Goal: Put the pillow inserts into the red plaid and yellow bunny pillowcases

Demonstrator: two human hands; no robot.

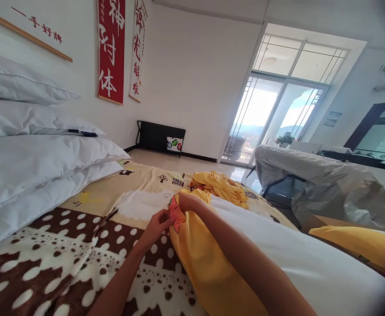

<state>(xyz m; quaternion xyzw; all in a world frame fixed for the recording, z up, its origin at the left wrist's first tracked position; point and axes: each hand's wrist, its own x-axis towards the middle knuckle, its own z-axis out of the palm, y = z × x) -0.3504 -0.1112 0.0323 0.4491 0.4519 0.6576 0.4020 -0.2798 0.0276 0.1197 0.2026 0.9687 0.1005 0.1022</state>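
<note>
A yellow pillowcase [208, 267] with a pink printed patch lies in front of me, along the near side of a white pillow [287, 250]. My left hand [158, 226] pinches the pillowcase's pink part between thumb and fingers. From the right, my right hand [183, 202] meets the same spot; its fingers are hidden by the cloth, so their hold does not show. Just beyond both hands sits a crumpled heap of yellow cloth [217, 186]. Under everything spreads a brown, white and cream patterned blanket [113, 263].
White pillows [48, 162] are stacked at the left. A plastic-covered table [311, 164] stands at the right, with a cardboard box [324, 224] and another yellow cloth item [360, 241] closer. A black folded frame [159, 137] leans by the far wall, left of glass doors [271, 118].
</note>
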